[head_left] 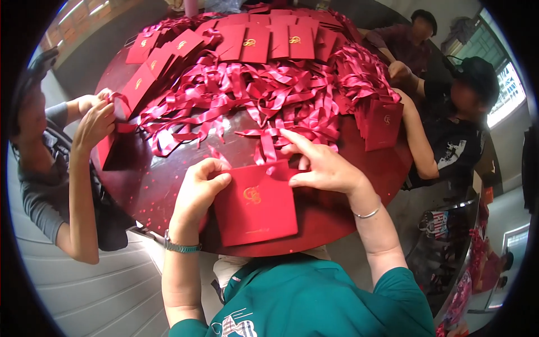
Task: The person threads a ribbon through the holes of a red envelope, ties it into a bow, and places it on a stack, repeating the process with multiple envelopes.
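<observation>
A small red paper gift bag [255,210] with a gold emblem stands in front of me at the table's near edge, its front towards me. My left hand [205,188] pinches its upper left corner between thumb and curled fingers. At the upper right corner is my right hand [323,168], thumb beside the bag's edge and index finger stretched out towards the ribbons. A red satin ribbon [268,149] rises behind the bag's top edge. Whether it is fixed to this bag is hidden.
Ribbon-handled bags lie in a heap of red ribbons [236,84] across the round dark red table [163,194]. More red bags [255,48] stand in rows at the back, and others [383,126] at the right. A person [45,168] works at left; two people [457,118] sit at right.
</observation>
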The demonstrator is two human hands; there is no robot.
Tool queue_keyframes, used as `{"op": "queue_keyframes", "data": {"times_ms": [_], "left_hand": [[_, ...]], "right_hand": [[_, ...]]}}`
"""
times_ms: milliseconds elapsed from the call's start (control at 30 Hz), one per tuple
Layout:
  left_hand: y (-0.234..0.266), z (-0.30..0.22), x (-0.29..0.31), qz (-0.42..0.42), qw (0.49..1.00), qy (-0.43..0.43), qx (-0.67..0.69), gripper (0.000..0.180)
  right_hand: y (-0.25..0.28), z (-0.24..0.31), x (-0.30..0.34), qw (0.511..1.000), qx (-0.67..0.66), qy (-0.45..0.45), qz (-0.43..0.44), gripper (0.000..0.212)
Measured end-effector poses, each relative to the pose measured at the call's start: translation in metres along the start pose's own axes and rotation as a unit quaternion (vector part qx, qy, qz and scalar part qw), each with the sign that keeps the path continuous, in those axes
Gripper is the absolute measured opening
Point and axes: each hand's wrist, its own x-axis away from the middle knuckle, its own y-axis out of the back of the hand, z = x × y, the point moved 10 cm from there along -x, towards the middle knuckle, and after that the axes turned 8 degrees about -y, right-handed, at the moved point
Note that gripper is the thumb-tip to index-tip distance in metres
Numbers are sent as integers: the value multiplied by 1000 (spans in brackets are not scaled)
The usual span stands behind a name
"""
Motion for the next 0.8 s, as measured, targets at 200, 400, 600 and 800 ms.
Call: {"op": "queue_keyframes", "data": {"times_ms": [200, 400, 600, 800], "left_hand": [[6, 15, 5, -31, 992, 34, 115, 13], [9, 27, 3, -23, 977, 61, 203, 16], [12, 32, 2, -32, 970, 84, 226, 17], [8, 32, -1, -28, 973, 74, 218, 17]], "right_hand": [[25, 15, 24, 957, 260, 86, -91, 56], [57, -16, 38, 984, 159, -33, -69, 37], [89, -55, 67, 979, -95, -163, -73, 38], [103, -50, 77, 896, -433, 73, -64, 20]]}}
